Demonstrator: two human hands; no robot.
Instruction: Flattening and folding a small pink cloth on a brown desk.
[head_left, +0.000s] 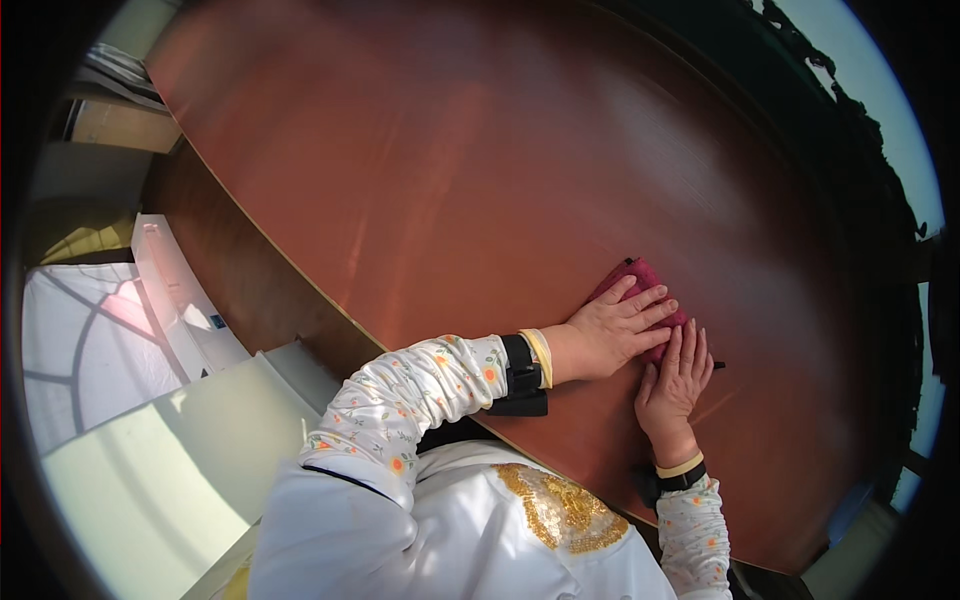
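A folded dark pink cloth (651, 279) lies flat on a large reddish-brown tabletop (450, 187), right of the middle of the head view. My left hand (619, 330) presses on it from above with the fingers spread. Just beside it, my right hand (679, 375) rests on the cloth's lower right part, its fingers close together and nearly touching the left fingertips. Small black bits stick out at two ends of the cloth. Both forearms wear floral sleeves and black wrist straps with a device.
The table's near edge (300, 271) curves between my body and the top. To the left stand a pale cabinet or counter (172, 465), a white sheet-like surface (67, 322) and a cardboard-coloured box (120, 125). A blue object (850, 512) is at the far right corner.
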